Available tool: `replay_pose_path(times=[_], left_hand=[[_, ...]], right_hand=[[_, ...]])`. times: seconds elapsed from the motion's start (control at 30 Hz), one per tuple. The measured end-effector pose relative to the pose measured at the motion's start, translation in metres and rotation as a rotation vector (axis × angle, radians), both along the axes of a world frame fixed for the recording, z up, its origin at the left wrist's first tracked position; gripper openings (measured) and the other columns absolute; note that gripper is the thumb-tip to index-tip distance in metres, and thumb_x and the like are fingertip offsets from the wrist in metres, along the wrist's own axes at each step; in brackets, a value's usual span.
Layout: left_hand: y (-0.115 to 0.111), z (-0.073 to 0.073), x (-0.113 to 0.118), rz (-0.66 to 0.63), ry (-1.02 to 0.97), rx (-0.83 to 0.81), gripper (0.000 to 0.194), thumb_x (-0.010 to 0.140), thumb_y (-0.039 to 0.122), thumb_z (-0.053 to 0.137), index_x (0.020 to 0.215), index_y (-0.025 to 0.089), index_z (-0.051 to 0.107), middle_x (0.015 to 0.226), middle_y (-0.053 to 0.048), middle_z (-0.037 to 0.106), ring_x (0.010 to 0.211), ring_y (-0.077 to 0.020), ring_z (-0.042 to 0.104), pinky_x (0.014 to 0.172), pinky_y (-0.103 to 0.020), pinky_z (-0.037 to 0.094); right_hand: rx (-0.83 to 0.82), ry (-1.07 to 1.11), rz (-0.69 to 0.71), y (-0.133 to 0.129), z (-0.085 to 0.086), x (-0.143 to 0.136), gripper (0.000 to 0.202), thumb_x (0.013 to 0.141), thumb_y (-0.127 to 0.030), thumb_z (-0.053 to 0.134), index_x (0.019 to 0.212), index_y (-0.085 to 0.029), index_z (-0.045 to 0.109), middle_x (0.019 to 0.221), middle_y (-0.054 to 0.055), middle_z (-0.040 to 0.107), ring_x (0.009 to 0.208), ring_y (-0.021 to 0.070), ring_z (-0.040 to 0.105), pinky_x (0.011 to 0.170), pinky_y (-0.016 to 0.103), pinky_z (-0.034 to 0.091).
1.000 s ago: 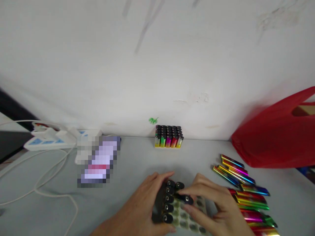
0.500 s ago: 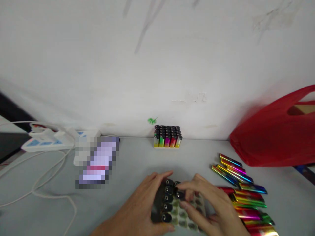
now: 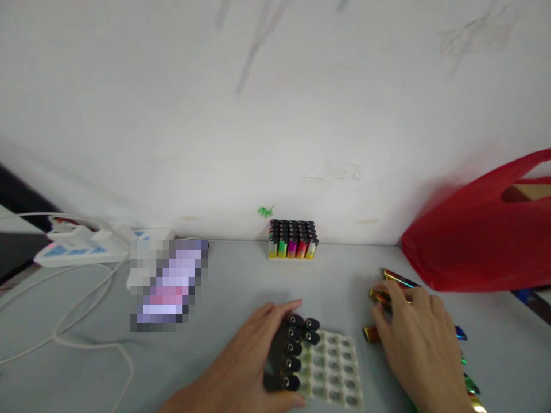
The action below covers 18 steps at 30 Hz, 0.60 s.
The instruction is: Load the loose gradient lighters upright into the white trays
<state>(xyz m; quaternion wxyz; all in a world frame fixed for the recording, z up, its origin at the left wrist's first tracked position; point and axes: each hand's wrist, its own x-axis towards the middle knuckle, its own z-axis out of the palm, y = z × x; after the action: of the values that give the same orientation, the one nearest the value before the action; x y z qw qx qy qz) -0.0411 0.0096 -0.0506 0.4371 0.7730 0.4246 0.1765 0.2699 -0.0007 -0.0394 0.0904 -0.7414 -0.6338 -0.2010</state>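
- Illumination: diffuse and moderate; the wall (image 3: 206,143) across the upper frame reads as a muted grey-white.
- Shadows: soft-edged; one, tinged red, on the wall beside the red bag (image 3: 482,246) at right; a fainter one on the surface (image 3: 241,287) near the fingers of the right hand (image 3: 424,338).
- Highlights: small glints on the metallic lighters (image 3: 477,404), lower right.
- Definition: fine detail slightly soft; coarse pixelation masks the phone (image 3: 174,284), left.
- Geometry: wide-angle stretching toward both side edges.
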Motion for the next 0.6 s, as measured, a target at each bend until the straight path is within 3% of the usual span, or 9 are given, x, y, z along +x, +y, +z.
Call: replay_pose_path(times=[0.17, 0.37, 0.47, 0.53, 0.6], left_hand=[[-0.001, 0.008, 0.001, 0.001, 0.020, -0.032, 0.121, 0.070, 0.026, 0.104, 0.170, 0.039, 0.038, 0.166, -0.009, 0.053, 0.153, -0.0401, 0.048, 0.133, -0.059, 0.035], [0.001, 0.019, 0.004, -0.007, 0.037, -0.072, 0.116, 0.073, 0.026, 0.102, 0.171, 0.034, 0.039, 0.167, -0.012, 0.051, 0.155, -0.0399, 0.046, 0.134, -0.059, 0.034], [0.003, 0.020, 0.005, -0.004, 0.028, -0.074, 0.118, 0.072, 0.024, 0.102, 0.170, 0.035, 0.039, 0.167, -0.011, 0.052, 0.154, -0.0401, 0.048, 0.134, -0.059, 0.035], [0.003, 0.021, 0.005, -0.002, 0.027, -0.077, 0.117, 0.071, 0.023, 0.102, 0.170, 0.035, 0.040, 0.167, -0.011, 0.052, 0.153, -0.0400, 0.048, 0.134, -0.059, 0.035], [0.002, 0.020, 0.005, -0.003, 0.031, -0.076, 0.117, 0.072, 0.026, 0.102, 0.170, 0.035, 0.040, 0.166, -0.011, 0.052, 0.153, -0.0401, 0.048, 0.134, -0.058, 0.035]], right_hand=[[0.000, 0.013, 0.069, -0.001, -0.011, 0.003, 0.013, 0.100, -0.017, 0.061, 0.108, -0.019, 0.071, 0.097, 0.017, 0.068, 0.093, 0.0423, 0.061, 0.079, 0.050, 0.045], [0.033, 0.144, 0.194, 0.005, -0.011, -0.003, 0.011, 0.106, -0.024, 0.053, 0.101, -0.024, 0.063, 0.096, 0.015, 0.072, 0.093, 0.0401, 0.063, 0.080, 0.049, 0.040], [0.101, 0.428, 0.193, 0.004, 0.001, -0.012, 0.016, 0.107, -0.040, 0.056, 0.099, -0.026, 0.059, 0.086, 0.008, 0.069, 0.084, 0.0344, 0.063, 0.079, 0.046, 0.040], [0.140, 0.747, 0.147, 0.000, 0.011, -0.019, 0.028, 0.105, -0.052, 0.061, 0.094, -0.027, 0.054, 0.083, 0.002, 0.065, 0.075, 0.0268, 0.059, 0.074, 0.040, 0.040], [0.075, 1.129, 0.148, -0.003, 0.019, -0.026, 0.037, 0.104, -0.060, 0.064, 0.090, -0.028, 0.052, 0.076, -0.002, 0.058, 0.068, 0.0211, 0.052, 0.068, 0.035, 0.040]])
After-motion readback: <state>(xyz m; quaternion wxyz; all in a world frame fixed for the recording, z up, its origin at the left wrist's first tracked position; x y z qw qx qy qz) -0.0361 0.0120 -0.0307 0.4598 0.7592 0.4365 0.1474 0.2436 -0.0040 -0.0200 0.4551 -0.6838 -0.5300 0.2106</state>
